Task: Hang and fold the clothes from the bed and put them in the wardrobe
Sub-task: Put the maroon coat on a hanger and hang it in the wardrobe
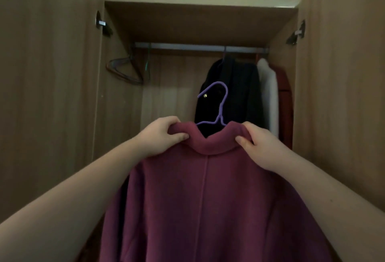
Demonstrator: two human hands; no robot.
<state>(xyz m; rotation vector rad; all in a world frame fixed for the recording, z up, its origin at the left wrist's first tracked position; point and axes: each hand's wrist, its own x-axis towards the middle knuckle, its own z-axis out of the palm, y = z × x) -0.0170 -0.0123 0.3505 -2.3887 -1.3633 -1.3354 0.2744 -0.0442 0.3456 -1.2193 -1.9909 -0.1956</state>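
On the rail [200, 46] hang a black coat [231, 86], a white garment [268, 93], a red garment [284, 103], and bare hangers [127, 70] at the left end.

Maroon coat [208, 199] on purple hanger [218, 103], upright before the open wardrobe [198, 20].
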